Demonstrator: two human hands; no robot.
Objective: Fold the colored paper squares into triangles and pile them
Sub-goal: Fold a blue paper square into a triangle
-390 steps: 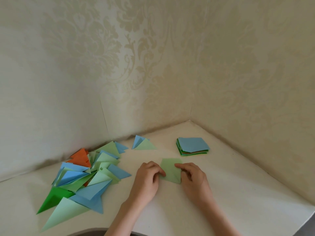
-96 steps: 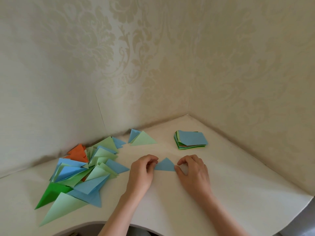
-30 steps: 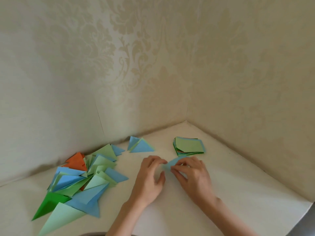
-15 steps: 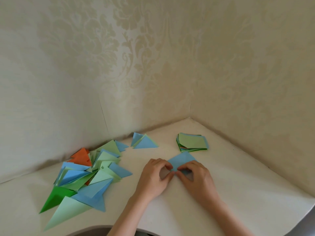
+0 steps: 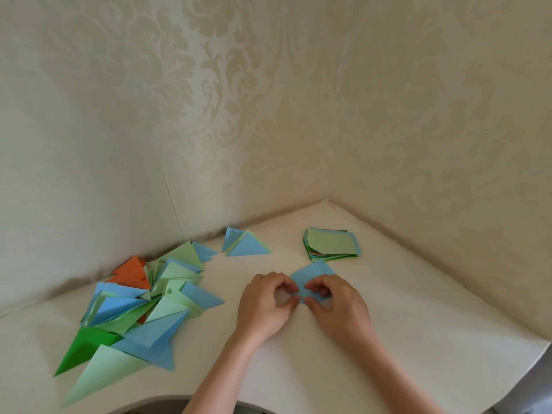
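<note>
Cream damask wallpaper [image 5: 268, 100] meets in a corner behind a white worktop [image 5: 418, 339]. At the middle, both hands work a blue paper square [image 5: 313, 273] lying flat on the worktop: the left hand [image 5: 265, 306] pinches its near-left edge between thumb and curled fingers, the right hand [image 5: 337, 306] pinches its near-right part the same way. Beyond it sits a stack of unfolded squares [image 5: 331, 245] (a pale green sheet on top). Two folded triangles [image 5: 245, 243] lie near the wall, and a loose pile of triangles [image 5: 137, 306] in blue, green and orange spreads at left.
</note>
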